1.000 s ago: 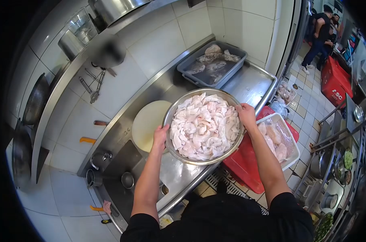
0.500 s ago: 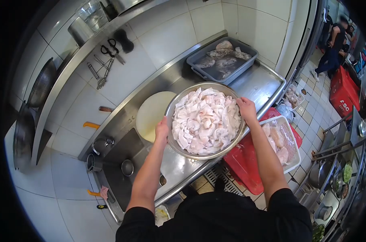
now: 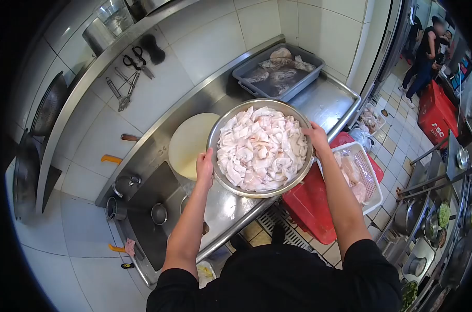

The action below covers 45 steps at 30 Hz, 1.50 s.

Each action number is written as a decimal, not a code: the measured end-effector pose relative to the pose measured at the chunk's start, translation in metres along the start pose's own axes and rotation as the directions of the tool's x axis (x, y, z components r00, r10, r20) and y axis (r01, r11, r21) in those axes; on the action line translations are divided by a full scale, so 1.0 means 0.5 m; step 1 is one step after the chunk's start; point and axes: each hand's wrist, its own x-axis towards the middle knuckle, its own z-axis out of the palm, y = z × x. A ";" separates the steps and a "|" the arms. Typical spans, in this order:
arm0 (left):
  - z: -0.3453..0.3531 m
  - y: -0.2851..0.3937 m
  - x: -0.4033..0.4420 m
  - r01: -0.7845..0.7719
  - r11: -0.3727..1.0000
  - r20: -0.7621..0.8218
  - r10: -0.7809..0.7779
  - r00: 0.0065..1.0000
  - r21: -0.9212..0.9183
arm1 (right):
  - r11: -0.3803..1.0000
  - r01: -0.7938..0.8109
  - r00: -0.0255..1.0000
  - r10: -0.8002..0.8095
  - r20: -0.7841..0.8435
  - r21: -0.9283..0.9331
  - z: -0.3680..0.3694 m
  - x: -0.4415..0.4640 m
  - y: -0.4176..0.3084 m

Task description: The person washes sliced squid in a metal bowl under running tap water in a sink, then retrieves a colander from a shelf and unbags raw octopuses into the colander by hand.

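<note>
A wide metal bowl (image 3: 269,193) is held between my two hands above the steel counter. It is heaped with pale, pinkish-white pieces of raw flesh (image 3: 262,148), perhaps fish or squid; I cannot tell which. My left hand (image 3: 205,167) grips the bowl's left rim, and my right hand (image 3: 317,137) grips the right rim. The fingers under the bowl are partly hidden. Behind its left side lies a round, cream-coloured board (image 3: 186,143), partly covered by the bowl. Beyond the bowl, a grey tub (image 3: 298,93) holds several pieces of raw seafood or meat in liquid.
At left is a steel sink (image 3: 145,229) with a small strainer (image 3: 159,213) and a tap (image 3: 125,182). A white basket (image 3: 373,200) of raw meat stands by a red container (image 3: 314,208) at right. Scissors (image 3: 138,61) hang on the wall. Several people (image 3: 425,52) stand far right.
The view has shifted slightly, so the counter, tub and basket sit a little further left and higher. Both hands still hold the bowl, at nearly the same place.
</note>
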 end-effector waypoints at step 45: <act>-0.032 0.112 0.019 0.052 0.875 0.221 -0.178 0.959 0.481 | 0.790 -0.119 0.976 0.204 -0.075 0.601 0.058 -0.214 0.131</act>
